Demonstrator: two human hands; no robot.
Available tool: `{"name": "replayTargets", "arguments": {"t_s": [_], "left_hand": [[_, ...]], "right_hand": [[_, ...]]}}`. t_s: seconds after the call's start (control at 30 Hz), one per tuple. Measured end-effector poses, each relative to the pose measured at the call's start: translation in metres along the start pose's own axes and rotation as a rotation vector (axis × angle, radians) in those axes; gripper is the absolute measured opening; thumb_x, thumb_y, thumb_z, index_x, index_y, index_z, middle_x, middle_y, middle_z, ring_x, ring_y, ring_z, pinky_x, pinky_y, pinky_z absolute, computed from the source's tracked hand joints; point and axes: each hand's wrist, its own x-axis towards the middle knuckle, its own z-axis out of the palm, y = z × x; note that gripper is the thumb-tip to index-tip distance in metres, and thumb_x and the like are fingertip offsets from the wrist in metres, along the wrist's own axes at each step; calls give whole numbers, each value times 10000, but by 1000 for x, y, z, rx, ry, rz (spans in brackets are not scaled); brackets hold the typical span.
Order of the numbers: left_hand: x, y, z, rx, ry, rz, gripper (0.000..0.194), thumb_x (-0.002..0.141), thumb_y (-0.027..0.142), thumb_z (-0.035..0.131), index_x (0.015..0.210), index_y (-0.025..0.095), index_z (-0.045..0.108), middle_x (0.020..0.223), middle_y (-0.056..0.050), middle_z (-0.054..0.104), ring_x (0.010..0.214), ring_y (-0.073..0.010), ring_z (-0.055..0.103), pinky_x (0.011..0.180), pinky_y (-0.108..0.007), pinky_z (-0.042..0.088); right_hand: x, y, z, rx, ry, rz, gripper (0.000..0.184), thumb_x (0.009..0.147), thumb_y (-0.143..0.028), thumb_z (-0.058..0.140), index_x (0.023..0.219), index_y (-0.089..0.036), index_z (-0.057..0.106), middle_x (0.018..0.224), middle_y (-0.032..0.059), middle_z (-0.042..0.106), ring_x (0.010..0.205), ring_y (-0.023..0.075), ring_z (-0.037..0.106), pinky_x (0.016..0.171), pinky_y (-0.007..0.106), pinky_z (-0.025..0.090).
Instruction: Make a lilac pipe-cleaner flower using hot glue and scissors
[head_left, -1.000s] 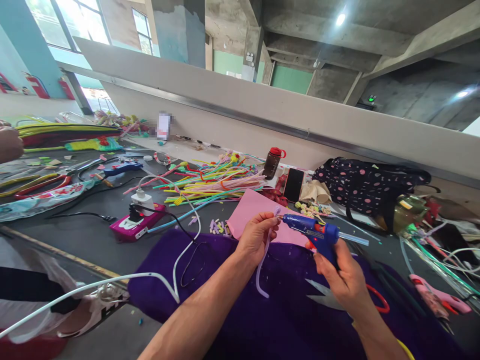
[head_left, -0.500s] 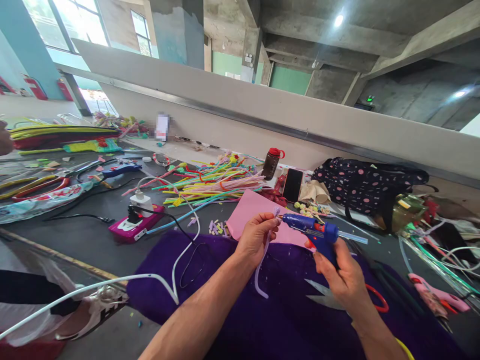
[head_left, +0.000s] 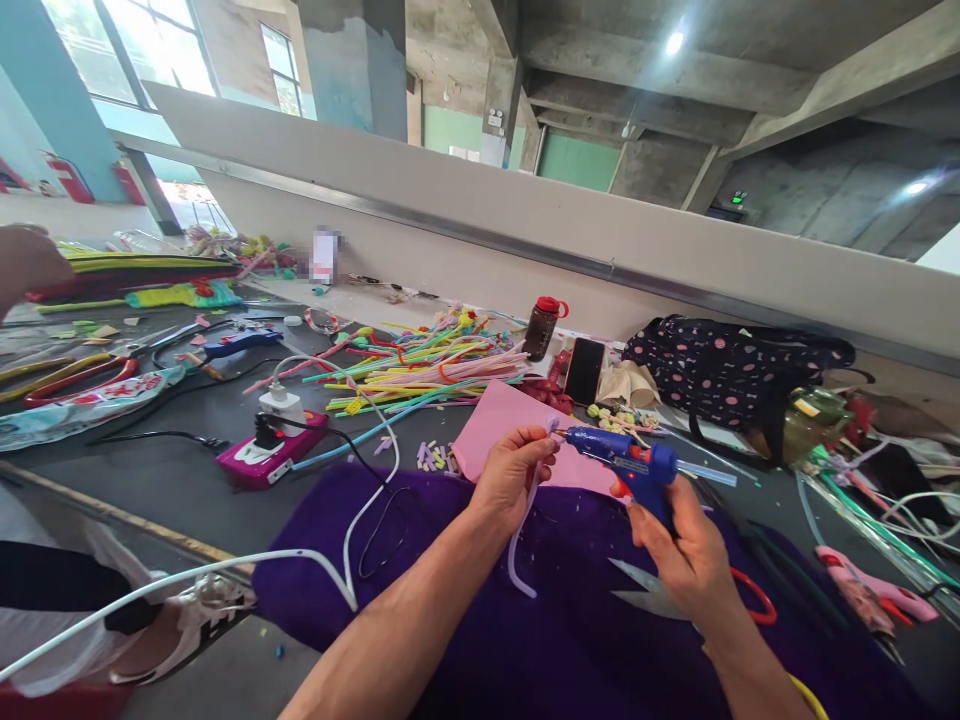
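My left hand (head_left: 516, 472) pinches a lilac pipe cleaner (head_left: 517, 560), whose curved tail hangs down over the dark purple cloth (head_left: 585, 640). The top of the strand is bunched just above my fingertips. In my right hand (head_left: 679, 550) is a blue glue gun (head_left: 619, 452), its nozzle against or very close to the bunched end. A clear glue stick (head_left: 706, 472) pokes out of the gun's rear. Under my right wrist lie scissors (head_left: 651, 590) with a red handle, partly covered. Behind both hands is a pink sheet (head_left: 487, 425).
A magenta power strip (head_left: 270, 450) with cables stands left. Bundled coloured pipe cleaners (head_left: 442, 365), a bottle (head_left: 541, 330), a phone (head_left: 585, 371) and a patterned bag (head_left: 720, 380) line the back. Right lies a pink glue gun (head_left: 874, 585). Another person's hand (head_left: 30, 262) is at far left.
At the far left, the other person's hand has come further into view and higher. My own hands, the glue gun and the pipe cleaner have hardly moved.
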Motion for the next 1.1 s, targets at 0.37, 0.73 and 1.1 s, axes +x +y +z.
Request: {"name": "replayTargets", "arguments": {"t_s": [0.37, 0.73, 1.1], "left_hand": [[1, 1, 1, 7, 9, -4, 229, 533, 155, 746, 675, 140, 567, 621, 2, 595, 498, -53, 497, 427, -159, 322], [2, 1, -1, 22, 20, 2, 207, 551, 146, 726, 687, 140, 570, 612, 3, 595, 500, -59, 508, 431, -161, 335], [0, 2, 0, 29, 27, 8, 193, 564, 123, 708, 691, 135, 563, 638, -7, 609, 511, -57, 507, 435, -155, 340]], "right_hand": [[0, 2, 1, -19, 11, 26, 242, 842, -290, 446, 1069, -209, 460, 593, -34, 492, 511, 134, 472, 499, 239, 400], [-1, 1, 1, 18, 41, 26, 278, 842, -282, 448, 1107, -201, 444, 593, -33, 481, 520, 135, 458, 525, 250, 401], [-1, -7, 4, -18, 45, 51, 231, 819, -284, 463, 1039, -218, 490, 571, -45, 482, 492, 122, 454, 493, 223, 391]]}}
